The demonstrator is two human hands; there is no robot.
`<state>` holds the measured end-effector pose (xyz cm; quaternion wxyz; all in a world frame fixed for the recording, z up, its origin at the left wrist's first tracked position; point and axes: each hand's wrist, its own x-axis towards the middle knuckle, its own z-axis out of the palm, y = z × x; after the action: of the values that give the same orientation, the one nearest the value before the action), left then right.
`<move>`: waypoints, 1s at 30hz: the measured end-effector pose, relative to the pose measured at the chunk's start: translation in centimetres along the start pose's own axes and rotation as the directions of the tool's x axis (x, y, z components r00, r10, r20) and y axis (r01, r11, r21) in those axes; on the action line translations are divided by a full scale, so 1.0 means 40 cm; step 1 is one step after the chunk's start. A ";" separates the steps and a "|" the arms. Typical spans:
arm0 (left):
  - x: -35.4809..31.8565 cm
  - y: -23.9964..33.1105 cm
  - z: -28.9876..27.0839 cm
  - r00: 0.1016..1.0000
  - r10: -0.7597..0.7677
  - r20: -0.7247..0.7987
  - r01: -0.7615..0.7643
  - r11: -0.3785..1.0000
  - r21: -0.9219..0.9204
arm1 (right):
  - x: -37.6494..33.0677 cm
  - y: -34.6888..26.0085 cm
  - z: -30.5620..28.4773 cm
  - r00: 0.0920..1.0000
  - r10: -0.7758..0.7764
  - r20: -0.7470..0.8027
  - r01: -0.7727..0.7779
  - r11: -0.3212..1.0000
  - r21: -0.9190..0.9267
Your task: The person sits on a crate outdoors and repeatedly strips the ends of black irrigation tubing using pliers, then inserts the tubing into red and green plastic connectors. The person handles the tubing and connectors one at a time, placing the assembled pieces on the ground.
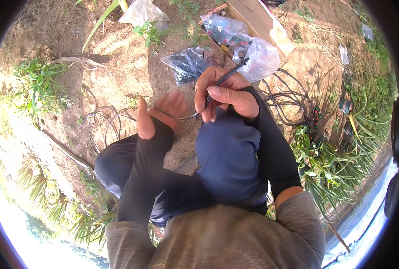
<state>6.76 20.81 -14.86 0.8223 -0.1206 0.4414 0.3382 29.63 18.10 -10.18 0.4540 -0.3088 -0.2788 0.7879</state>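
Head view: right hand (231, 93) grip holds black tubing (230, 74); left hand (169, 110) grip wide; slackened right fingers could drop it.

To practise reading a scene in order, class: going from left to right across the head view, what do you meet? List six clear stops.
Green grass clump → left loops of dark tubing → left hand → right hand → right loops of dark tubing → white scrap.

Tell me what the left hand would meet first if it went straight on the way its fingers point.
The left hand would likely meet the clear bag of dark pieces on the ground, though depth is hard to judge.
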 end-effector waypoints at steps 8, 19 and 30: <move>-0.088 0.664 -0.041 0.761 0.647 -0.053 -0.645 0.745 -0.170 | -0.075 0.315 -0.329 0.775 0.183 -0.605 -0.130 0.983 0.130; -0.275 0.742 0.148 0.611 0.706 0.358 -0.596 0.113 0.795 | -0.001 0.343 -0.412 0.632 0.286 -0.720 -0.679 -0.244 -0.693; -0.040 0.210 0.209 0.893 0.397 0.214 -0.198 -0.080 0.977 | 0.318 0.503 -0.649 0.767 -0.221 -0.602 -0.503 0.375 -0.779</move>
<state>5.96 30.47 -7.87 0.5333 0.5686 0.6196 0.0916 32.83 24.80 -44.60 0.1940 -0.7698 -0.4689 0.3871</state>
